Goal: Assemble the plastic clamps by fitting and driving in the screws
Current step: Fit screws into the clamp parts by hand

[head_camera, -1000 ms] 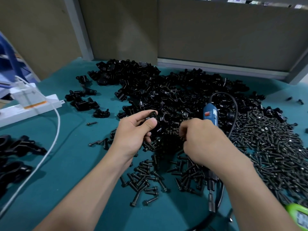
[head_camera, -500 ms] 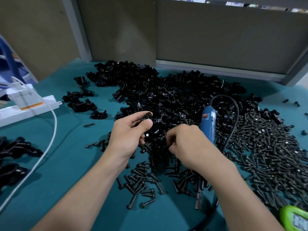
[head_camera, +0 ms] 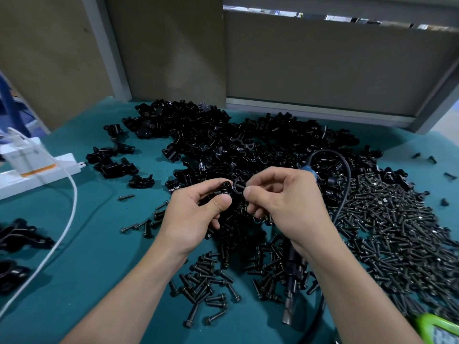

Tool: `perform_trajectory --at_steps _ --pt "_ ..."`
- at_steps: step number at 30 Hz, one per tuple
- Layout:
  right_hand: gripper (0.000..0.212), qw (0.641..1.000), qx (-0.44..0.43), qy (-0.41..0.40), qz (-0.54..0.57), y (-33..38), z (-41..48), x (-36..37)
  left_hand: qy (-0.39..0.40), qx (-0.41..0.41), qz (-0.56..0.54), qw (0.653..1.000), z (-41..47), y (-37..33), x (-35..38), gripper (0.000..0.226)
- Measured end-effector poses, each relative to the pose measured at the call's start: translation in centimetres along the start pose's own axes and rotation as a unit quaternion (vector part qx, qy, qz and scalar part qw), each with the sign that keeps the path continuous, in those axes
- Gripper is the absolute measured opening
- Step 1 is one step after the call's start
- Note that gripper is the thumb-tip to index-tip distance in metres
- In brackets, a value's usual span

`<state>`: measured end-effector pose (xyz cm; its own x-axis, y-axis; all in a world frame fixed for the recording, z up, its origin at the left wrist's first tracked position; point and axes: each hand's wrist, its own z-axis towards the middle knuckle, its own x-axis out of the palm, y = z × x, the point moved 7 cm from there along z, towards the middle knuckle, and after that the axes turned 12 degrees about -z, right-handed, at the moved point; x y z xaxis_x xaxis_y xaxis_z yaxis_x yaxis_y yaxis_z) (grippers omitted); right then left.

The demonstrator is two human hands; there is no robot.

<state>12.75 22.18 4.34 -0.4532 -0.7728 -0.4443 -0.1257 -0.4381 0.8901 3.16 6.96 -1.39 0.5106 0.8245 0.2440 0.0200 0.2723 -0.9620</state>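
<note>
My left hand pinches a black plastic clamp piece between thumb and fingers. My right hand pinches a second black clamp piece right beside it, the two pieces almost touching. An electric screwdriver passes under my right palm; its blue top shows behind the hand and its metal tip points toward me. A heap of black clamp parts lies beyond my hands. Black screws are piled at the right, with more screws scattered near my wrists.
A white power strip with a white cable lies at the left on the teal table. Several assembled clamps sit at the left edge. A green device is at the bottom right. Beige partition panels stand behind.
My right hand moved left and up toward my left hand and now pinches a clamp piece. The screwdriver's blue top is mostly hidden behind it. The view shifted slightly.
</note>
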Motion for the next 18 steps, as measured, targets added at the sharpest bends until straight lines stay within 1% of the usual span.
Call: perform_trajectory --at_steps 6,8,11,14,18 --pt "0.016 0.999 -0.004 0.032 0.037 -0.2 0.1 0.4 0.013 0.016 0.003 1.0 -0.2 -0.7 0.5 0.039" --pt "0.012 0.998 -0.004 0.039 0.039 -0.2 0.0 0.7 0.025 0.02 0.015 0.999 -0.5 -0.8 0.9 0.035" --pt "0.013 0.999 -0.01 0.031 0.017 -0.2 0.1 0.7 0.016 0.023 0.022 0.999 -0.6 -0.9 1.1 0.032" --pt "0.016 1.0 -0.007 0.014 -0.005 -0.5 0.3 0.2 -0.001 0.023 0.009 1.0 -0.6 -0.8 0.9 0.036" --pt "0.013 0.999 -0.003 0.045 -0.021 -0.6 0.2 0.6 -0.002 0.025 0.018 1.0 -0.6 -0.9 0.8 0.04"
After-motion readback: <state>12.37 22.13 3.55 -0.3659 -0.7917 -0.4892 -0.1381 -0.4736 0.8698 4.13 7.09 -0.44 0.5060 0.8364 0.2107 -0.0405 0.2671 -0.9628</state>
